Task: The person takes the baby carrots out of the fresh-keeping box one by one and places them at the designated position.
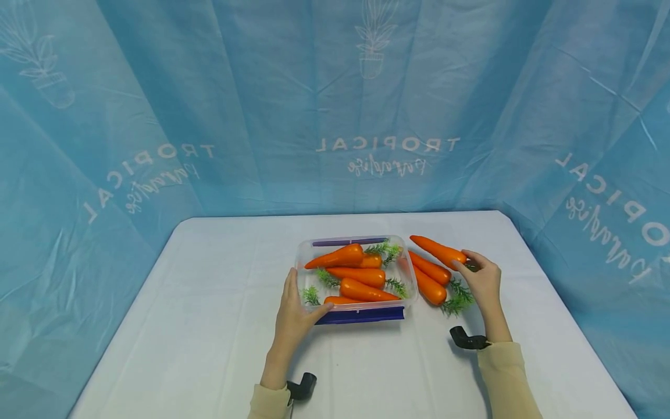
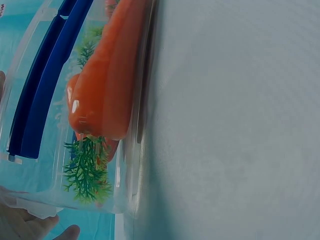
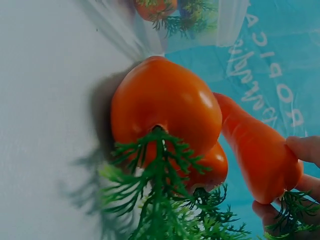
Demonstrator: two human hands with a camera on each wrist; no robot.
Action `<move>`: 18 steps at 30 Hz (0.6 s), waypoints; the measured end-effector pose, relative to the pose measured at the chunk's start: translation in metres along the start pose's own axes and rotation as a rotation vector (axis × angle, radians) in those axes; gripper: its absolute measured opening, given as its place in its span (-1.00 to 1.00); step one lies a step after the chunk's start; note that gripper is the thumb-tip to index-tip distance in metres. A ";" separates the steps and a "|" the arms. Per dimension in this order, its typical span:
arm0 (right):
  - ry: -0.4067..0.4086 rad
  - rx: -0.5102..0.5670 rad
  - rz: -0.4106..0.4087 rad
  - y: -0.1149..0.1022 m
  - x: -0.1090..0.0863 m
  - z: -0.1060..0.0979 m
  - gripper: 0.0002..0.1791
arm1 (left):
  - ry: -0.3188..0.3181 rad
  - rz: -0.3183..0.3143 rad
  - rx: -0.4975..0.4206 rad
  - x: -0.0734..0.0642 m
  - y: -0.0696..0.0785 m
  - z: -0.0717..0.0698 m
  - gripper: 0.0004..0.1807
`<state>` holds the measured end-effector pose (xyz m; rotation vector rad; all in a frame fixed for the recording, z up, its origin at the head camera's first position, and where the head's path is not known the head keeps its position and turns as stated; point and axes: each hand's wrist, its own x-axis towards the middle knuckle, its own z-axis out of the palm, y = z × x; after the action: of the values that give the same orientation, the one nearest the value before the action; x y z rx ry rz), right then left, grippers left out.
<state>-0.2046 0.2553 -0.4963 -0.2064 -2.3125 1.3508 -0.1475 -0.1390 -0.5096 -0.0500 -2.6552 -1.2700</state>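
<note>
A clear plastic container [image 1: 412, 294] with blue clip flaps [image 1: 361, 316] stands on the table, holding several orange carrots [image 1: 363, 290] with green leafy tops. My left hand [image 1: 292, 320] grips its near left corner, thumb over the front rim and fingers along the left side. On the right, my right hand [image 1: 484, 283] pinches a carrot [image 1: 435, 248] at its leafy end, the tip pointing left toward the container. In the right wrist view this carrot [image 3: 262, 162] is beside two others. Those two carrots, one nearer [image 1: 430, 289] and one farther [image 1: 433, 269], lie against the container's right side.
A white cloth covers the table [image 1: 209, 314]. Blue printed curtains [image 1: 293, 116] hang behind it and along both sides. Dark wrist-worn cameras sit at the left wrist [image 1: 302, 387] and right wrist [image 1: 467, 339].
</note>
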 end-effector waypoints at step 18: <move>-0.049 -0.045 0.021 0.011 -0.001 0.004 -0.56 | -0.001 0.015 0.009 -0.001 0.001 -0.001 0.29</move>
<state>-0.2061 0.2576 -0.5075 -0.2142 -2.3889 1.3291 -0.1465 -0.1390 -0.5082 -0.0695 -2.6560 -1.2533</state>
